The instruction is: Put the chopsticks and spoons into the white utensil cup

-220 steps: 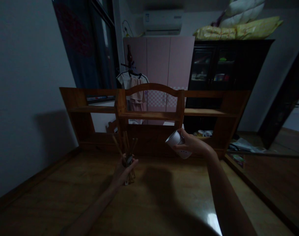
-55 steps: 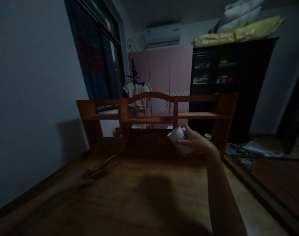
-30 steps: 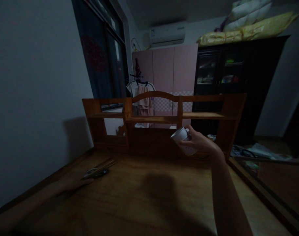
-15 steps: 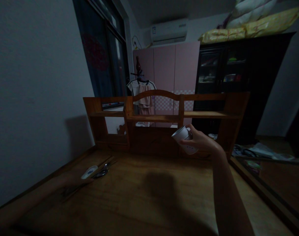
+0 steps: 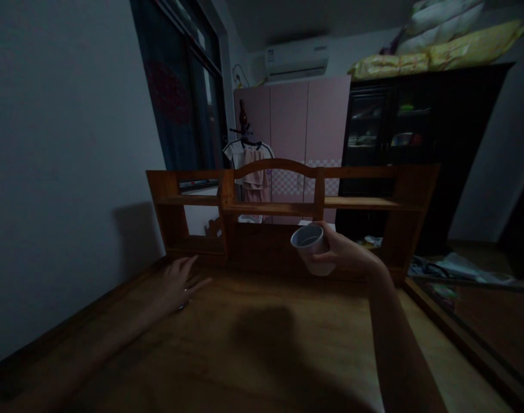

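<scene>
My right hand [image 5: 337, 248] is wrapped round a white cup [image 5: 318, 267], held in the air above the far right part of the desk. The cup tilts to the left, and its opening faces partly toward me; the inside looks grey. Over the left side of the wooden desk, my left hand [image 5: 178, 284] has its fingers stretched apart and grips nothing that I can see. A shiny metal spoon [image 5: 182, 306] shows only in part beneath that hand. The other utensils there are hidden behind my hand and forearm.
A wooden shelf unit [image 5: 272, 207] stands along the desk's back edge. A white wall [image 5: 72, 143] bounds the left side. Behind are a pink wardrobe [image 5: 287, 123], a dark cabinet [image 5: 455, 126] and clothes [image 5: 253, 163] on a stand. The desk [image 5: 227, 344] carries my shadow.
My left hand has moved forward and right, over the utensils, with its fingers spread. My right hand has shifted slightly left and turned the cup, so more of its inside shows.
</scene>
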{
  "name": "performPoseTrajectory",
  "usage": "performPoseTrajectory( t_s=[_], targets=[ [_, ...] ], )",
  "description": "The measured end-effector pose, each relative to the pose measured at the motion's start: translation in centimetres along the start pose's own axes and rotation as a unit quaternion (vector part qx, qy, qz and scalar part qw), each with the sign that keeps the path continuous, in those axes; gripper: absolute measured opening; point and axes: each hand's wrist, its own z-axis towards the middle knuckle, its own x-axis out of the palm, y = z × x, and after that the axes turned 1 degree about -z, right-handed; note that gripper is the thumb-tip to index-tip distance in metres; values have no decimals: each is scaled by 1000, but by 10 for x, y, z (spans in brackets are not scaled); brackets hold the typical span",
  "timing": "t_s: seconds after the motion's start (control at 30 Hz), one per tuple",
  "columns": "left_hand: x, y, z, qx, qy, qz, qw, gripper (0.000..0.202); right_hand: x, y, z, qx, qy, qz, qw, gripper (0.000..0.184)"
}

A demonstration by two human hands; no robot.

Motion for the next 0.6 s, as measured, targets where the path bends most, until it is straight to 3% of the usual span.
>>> performPoseTrajectory(
  t_s=[0.13,0.23,0.33,0.47,0.6],
  targets=[
    [34,-62,-5,61,80,-156,983,76,12,24,4,-56,64,106,991,74],
    [51,-112,-12,116,63,-261,956,85,21,45,6,-82,123,171,974,79],
    [60,-143,-14,170,11,-317,933,88,30,60,9,-118,166,199,959,80],
    [60,-156,-13,169,-51,-358,917,89,41,67,14,-155,179,212,948,85],
    [63,-146,-11,133,-90,-353,922,81,47,65,18,-155,201,231,939,95]
  ],
)
